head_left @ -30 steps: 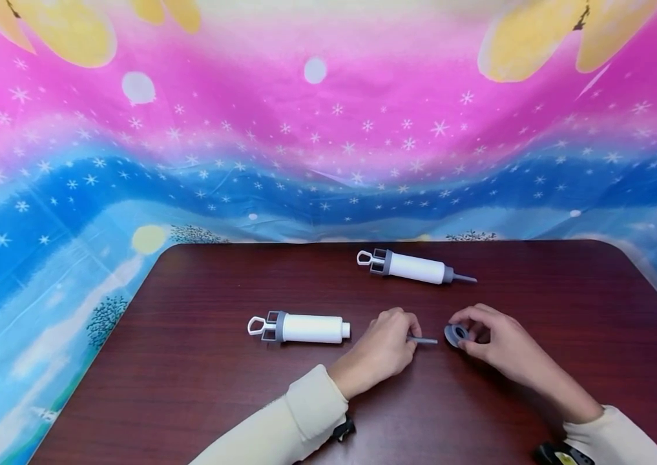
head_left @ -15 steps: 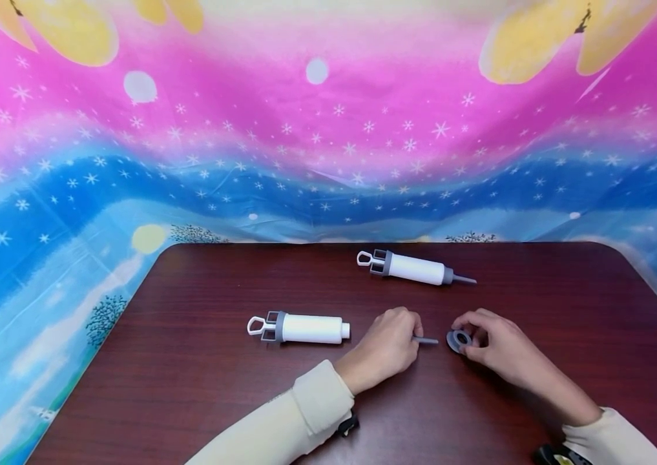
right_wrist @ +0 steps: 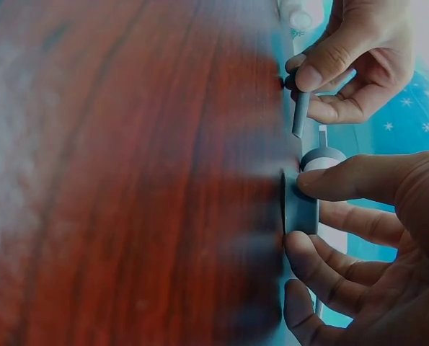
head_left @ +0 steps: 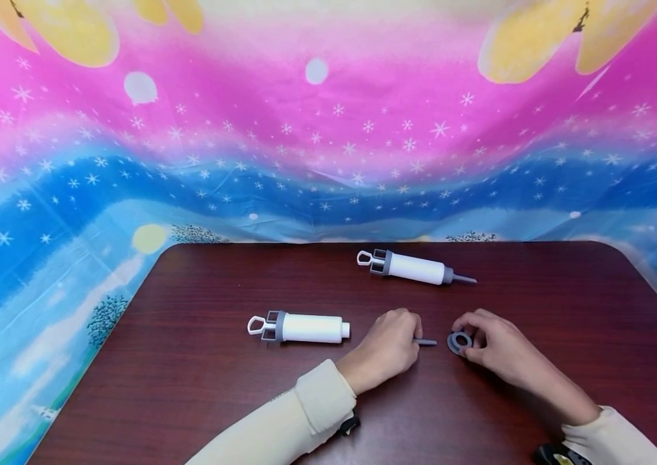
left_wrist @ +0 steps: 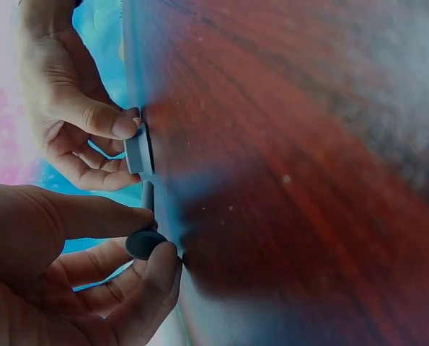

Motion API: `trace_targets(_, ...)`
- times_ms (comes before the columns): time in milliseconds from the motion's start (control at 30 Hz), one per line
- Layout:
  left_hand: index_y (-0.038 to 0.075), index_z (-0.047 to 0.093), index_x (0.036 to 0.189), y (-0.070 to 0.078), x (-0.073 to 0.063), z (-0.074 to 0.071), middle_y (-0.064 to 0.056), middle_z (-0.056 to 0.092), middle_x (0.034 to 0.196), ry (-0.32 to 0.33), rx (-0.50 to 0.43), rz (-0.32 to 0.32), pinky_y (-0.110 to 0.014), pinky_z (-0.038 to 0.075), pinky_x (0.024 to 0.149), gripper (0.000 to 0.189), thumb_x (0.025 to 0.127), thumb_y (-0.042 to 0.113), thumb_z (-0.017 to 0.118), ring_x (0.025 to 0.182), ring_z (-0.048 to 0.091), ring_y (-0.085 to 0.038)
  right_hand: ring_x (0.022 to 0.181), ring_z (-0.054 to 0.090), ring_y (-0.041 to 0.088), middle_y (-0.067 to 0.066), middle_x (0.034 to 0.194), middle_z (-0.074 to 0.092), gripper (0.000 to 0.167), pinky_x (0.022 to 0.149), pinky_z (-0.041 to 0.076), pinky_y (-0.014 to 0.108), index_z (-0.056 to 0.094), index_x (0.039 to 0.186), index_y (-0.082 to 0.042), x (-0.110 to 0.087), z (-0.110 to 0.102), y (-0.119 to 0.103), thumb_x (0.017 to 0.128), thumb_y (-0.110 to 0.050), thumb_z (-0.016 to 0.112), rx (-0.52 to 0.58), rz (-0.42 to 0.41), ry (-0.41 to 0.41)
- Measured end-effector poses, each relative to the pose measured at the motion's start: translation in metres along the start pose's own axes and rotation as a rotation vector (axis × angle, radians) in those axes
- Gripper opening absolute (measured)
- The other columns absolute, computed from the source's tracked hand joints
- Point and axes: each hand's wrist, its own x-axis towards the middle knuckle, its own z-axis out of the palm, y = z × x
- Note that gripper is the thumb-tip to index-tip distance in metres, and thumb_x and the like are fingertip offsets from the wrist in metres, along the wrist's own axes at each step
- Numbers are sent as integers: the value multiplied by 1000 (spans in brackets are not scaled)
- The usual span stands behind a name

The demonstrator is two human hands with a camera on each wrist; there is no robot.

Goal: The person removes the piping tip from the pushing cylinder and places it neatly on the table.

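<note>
My left hand [head_left: 384, 343] pinches a grey nozzle [head_left: 427, 341] whose thin tube points right. In the left wrist view, the nozzle's round flange [left_wrist: 143, 245] shows between thumb and fingers. Just to the right, my right hand [head_left: 493, 339] holds a grey ring-shaped cap [head_left: 459, 343] by its edge, low at the tabletop, its hole facing up. A small gap separates the nozzle tip from the cap. Left of my left hand lies a white syringe-like tube [head_left: 313, 328] with a grey collar, a white loop handle and a bare white neck.
Farther back lies a second white syringe-like tube [head_left: 417, 268], with a grey cap and nozzle fitted on its right end. Everything is on a dark red wooden table [head_left: 188, 400]. A patterned cloth [head_left: 316, 161] hangs behind the table's far edge.
The grey cap has tipped from a slant to nearly flat, so its hole shows more fully, and it sits slightly lower. My left hand has shifted slightly right with the nozzle.
</note>
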Motion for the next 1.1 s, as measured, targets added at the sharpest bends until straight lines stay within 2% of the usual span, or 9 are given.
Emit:
trace_targets(433,15,70,87,2,2,2,5,69,85,-15,22,-22,-19,47,68,11,89,6,76,75,56,-7,73,52,7,1,95,62,27,61,43,24,71,108,-8,1,0,0,84,-1,81,-25,5,1)
trace_targets(1100,14,72,89,2,2,3,4,67,87,-15,46,-4,-19,47,68,9,90,6,75,75,58,-8,72,51,5,0,95,62,28,61,43,24,71,108,-8,0,0,0,83,-2,82,-23,-9,15)
